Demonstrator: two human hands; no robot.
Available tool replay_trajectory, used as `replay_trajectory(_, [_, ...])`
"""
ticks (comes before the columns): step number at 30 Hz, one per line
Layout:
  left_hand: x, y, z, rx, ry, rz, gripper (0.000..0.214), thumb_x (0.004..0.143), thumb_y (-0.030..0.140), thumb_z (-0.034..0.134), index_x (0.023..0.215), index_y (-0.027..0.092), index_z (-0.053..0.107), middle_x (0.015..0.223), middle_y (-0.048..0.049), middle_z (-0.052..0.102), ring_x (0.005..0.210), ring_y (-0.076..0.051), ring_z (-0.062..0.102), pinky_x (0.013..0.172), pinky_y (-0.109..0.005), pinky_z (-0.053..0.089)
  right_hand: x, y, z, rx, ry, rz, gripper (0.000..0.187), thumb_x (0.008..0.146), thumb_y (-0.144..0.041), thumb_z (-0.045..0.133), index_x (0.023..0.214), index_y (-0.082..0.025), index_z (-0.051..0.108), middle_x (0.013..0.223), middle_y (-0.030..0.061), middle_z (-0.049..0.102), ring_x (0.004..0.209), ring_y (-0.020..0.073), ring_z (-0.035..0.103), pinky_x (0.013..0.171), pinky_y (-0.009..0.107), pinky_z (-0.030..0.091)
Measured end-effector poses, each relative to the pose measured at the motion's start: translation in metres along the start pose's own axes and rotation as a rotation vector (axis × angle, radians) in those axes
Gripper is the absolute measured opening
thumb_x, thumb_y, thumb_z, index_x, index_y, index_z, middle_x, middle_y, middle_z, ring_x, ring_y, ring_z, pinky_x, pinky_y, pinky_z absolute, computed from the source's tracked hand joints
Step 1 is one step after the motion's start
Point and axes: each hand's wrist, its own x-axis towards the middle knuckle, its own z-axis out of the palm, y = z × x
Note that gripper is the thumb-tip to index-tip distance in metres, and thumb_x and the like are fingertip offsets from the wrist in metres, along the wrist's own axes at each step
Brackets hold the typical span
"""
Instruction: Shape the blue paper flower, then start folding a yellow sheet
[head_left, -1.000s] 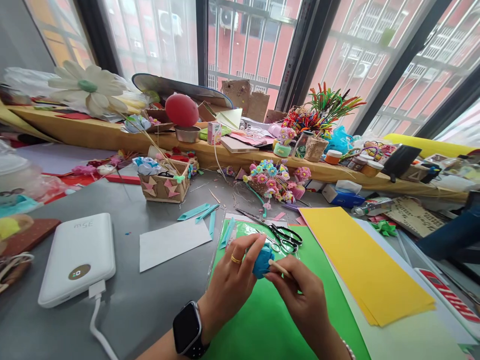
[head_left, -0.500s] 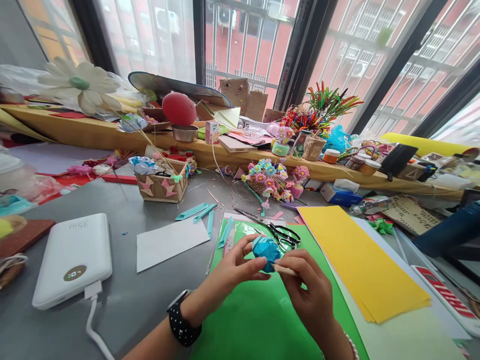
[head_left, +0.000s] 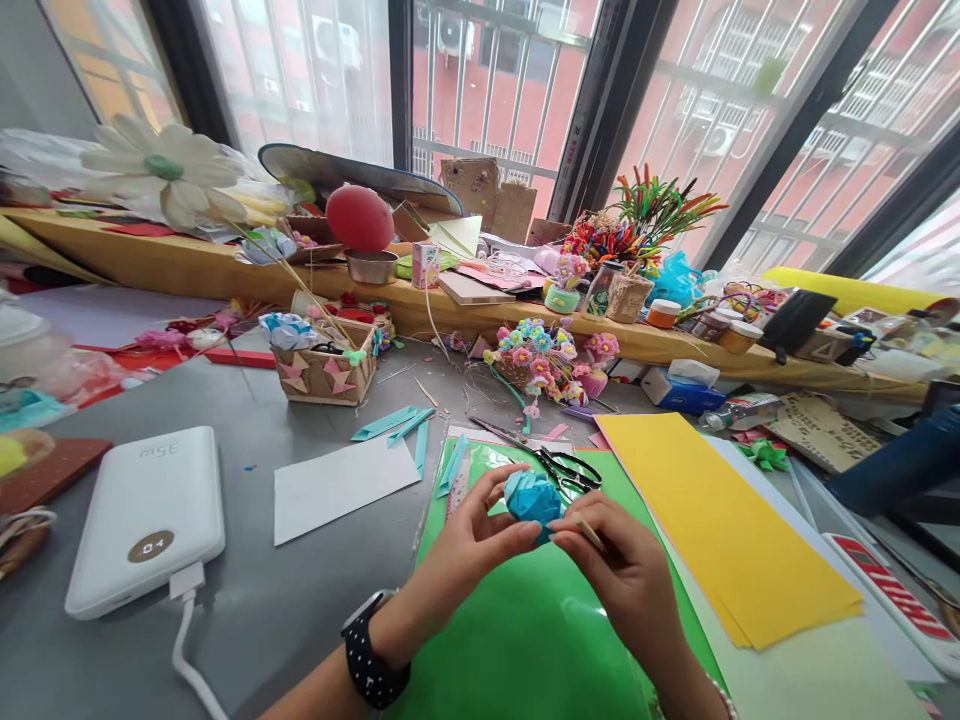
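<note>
A blue paper flower [head_left: 531, 500], rounded with overlapping folds, is held above the green sheet [head_left: 510, 640]. My left hand [head_left: 491, 535] is closed round its left side, with the thumb along the bottom. At the flower's lower right edge, the thumb and index finger of my right hand [head_left: 622, 565] pinch the paper. A thin wooden stick [head_left: 590, 533] is also tucked in the fingers of that hand. Just behind the flower lie black-handled scissors [head_left: 566, 468]. Folded light-blue paper strips [head_left: 452, 466] and a pale ruler [head_left: 458, 488] rest left of them.
Yellow paper [head_left: 720, 520] covers the right side, and a white sheet [head_left: 345, 490] lies left. A white power bank [head_left: 150, 520] with a cable stands further left. Behind are a cardboard box [head_left: 326, 370], a bunch of small flowers [head_left: 536, 360] and a crowded ledge [head_left: 435, 318].
My right hand has turned, so the stick now slants down to the right, away from the flower, while thumb and index finger pinch the paper's edge. The left hand has shifted slightly.
</note>
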Motion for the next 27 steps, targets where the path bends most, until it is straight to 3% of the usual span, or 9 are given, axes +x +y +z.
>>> replay_trajectory(13, [-0.002,-0.002,0.001,0.031,-0.05,0.032,0.049,0.068,0.029,0.071,0.113,0.027,0.051,0.095,-0.001,0.051,0.08,-0.014,0.055,0.072,-0.027,0.045,-0.005,0.003,0.004,0.004,0.066,0.038,0.006,0.075,-0.023,0.066,0.071,-0.02,0.062,0.065,-0.0005,0.056,0.054,0.0116,0.051,0.043,0.02,0.038])
replay_trajectory(16, [-0.001,-0.002,-0.001,-0.031,-0.075,0.014,0.049,0.069,0.03,0.071,0.114,0.027,0.049,0.101,-0.0021,0.051,0.087,-0.017,0.056,0.077,-0.03,0.046,-0.003,0.003,-0.002,0.065,-0.012,0.074,0.006,0.072,-0.025,0.068,0.074,-0.021,0.065,0.067,-0.0014,0.057,0.046,0.0086,0.044,0.04,0.02,0.036])
replay_trajectory(20, [0.0,-0.003,-0.003,-0.096,-0.115,-0.01,0.048,0.07,0.029,0.07,0.114,0.027,0.049,0.106,-0.0027,0.051,0.094,-0.018,0.055,0.083,-0.034,0.045,0.001,0.003,-0.011,0.141,-0.139,0.076,0.009,0.079,-0.022,0.061,0.082,-0.023,0.069,0.07,0.0008,0.061,0.062,0.0129,0.057,0.051,0.021,0.044])
replay_trajectory(27, [0.001,-0.005,-0.006,-0.081,-0.145,0.004,0.046,0.071,0.027,0.07,0.113,0.028,0.052,0.102,-0.0016,0.052,0.091,-0.016,0.055,0.077,-0.028,0.048,0.002,0.003,-0.008,0.139,-0.113,0.126,0.001,0.073,-0.021,0.066,0.073,-0.02,0.068,0.066,0.0006,0.059,0.057,0.0124,0.055,0.047,0.02,0.041])
